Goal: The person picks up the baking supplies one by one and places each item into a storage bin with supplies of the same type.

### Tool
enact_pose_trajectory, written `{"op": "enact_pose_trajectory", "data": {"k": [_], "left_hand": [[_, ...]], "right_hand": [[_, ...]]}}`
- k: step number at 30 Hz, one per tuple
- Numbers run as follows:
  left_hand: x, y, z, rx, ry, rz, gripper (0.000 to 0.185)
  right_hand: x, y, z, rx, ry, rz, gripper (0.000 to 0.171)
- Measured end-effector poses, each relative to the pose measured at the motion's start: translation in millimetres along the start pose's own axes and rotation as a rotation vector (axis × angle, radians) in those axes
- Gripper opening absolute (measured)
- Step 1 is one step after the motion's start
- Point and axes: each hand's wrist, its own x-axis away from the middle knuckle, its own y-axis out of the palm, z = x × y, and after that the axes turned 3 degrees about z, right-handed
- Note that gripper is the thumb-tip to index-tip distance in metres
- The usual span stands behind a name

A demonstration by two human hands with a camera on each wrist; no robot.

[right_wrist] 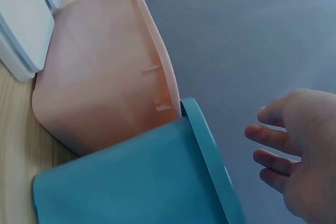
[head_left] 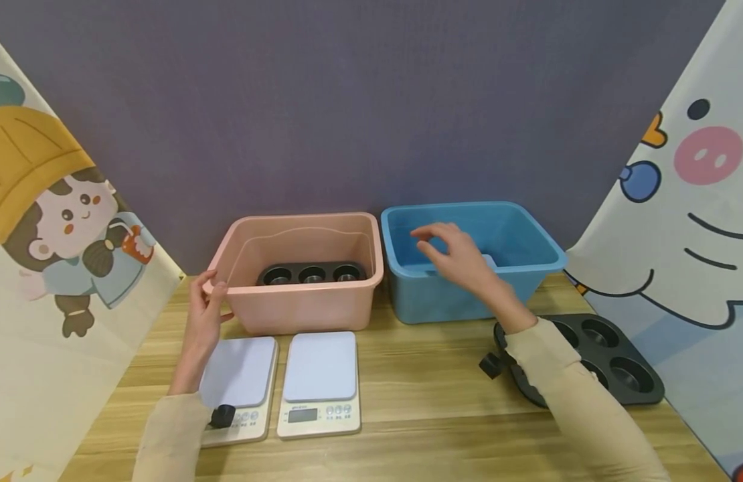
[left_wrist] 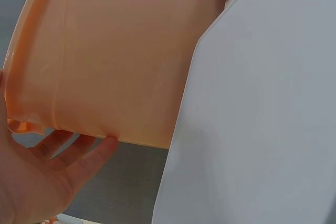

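Observation:
My left hand (head_left: 204, 314) is at the left front corner of the pink bin (head_left: 305, 311), thumb by the rim and fingers along the side wall. In the left wrist view the fingers (left_wrist: 86, 161) touch the edge of that wall. Inside the bin sits a dark muffin pan (head_left: 311, 266), its lower part hidden by the front wall. Above the front rim of the blue bin (head_left: 450, 301) hovers my right hand (head_left: 458, 258), fingers loosely bent and holding nothing. Behind the wrist, a small pale thing (head_left: 489, 261) shows partly in the blue bin; its kind is unclear.
Two white kitchen scales, a left one (head_left: 241, 368) under my left forearm and a right one (head_left: 320, 375), stand before the pink bin. Another dark muffin pan (head_left: 612, 358) lies at the table's right, partly under my right sleeve. A grey panel (head_left: 371, 107) rises behind the bins.

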Motion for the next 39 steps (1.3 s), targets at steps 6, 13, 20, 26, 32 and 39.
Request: {"op": "enact_pose_trajectory", "data": {"k": [6, 13, 20, 26, 32, 39], "left_hand": [[1.6, 2.5, -0.6, 0.008, 0.009, 0.002, 0.053], [1.4, 2.0, -1.7, -0.012, 0.021, 0.009, 0.053], [1.8, 1.6, 0.0, -0.021, 0.018, 0.010, 0.054], [0.7, 1.5, -0.8, -0.017, 0.021, 0.021, 0.053], [0.3, 0.4, -0.7, -0.018, 0.020, 0.022, 0.053], [-0.1, 1.1, -1.1, -0.006, 0.024, 0.018, 0.052]], "right_hand": [[19.6, -19.1, 8.2, 0.011, 0.027, 0.047, 0.032], [43.0, -43.1, 19.5, 0.023, 0.030, 0.169, 0.031], [66.6, -63.1, 33.1, 0.066, 0.039, 0.258, 0.029], [87.0, -77.1, 45.8, 0.062, 0.051, 0.284, 0.029], [105.3, -87.1, 60.7, 0.067, 0.078, 0.341, 0.028], [130.6, -96.4, 78.3, 0.083, 0.116, 0.400, 0.027]]}}
